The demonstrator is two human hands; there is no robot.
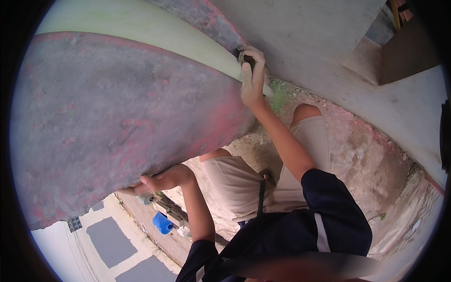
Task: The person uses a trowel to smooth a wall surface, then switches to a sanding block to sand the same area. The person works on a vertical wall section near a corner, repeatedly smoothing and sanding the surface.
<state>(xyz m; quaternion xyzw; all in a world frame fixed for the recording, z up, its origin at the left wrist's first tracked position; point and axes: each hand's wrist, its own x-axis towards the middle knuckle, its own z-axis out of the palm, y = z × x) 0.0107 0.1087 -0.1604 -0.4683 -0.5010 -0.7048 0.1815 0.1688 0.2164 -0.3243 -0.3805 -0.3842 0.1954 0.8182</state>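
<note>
My right hand [253, 77] is closed round a small dark, greyish-green piece [242, 57], whose kind I cannot make out. It is held at the top edge of a smooth pale green band [188, 47]. The band runs across a rough grey surface [122, 113] with worn red and pink patches. Dusty pale green colour marks the right fingers. At the lower edge of the grey surface, my left hand [164, 179] rests with its fingers stretched out along the edge and the thumb apart. Part of those fingers is hidden by the edge.
A plain grey wall [305, 37] rises at the upper right, with a brown panel [408, 51] beyond. Dusty ground [357, 164] lies about my bent legs [300, 141]. A blue container [162, 223] and brick-like blocks [171, 214] sit below my left hand. Grey rectangles [112, 241] mark the pale ground at lower left.
</note>
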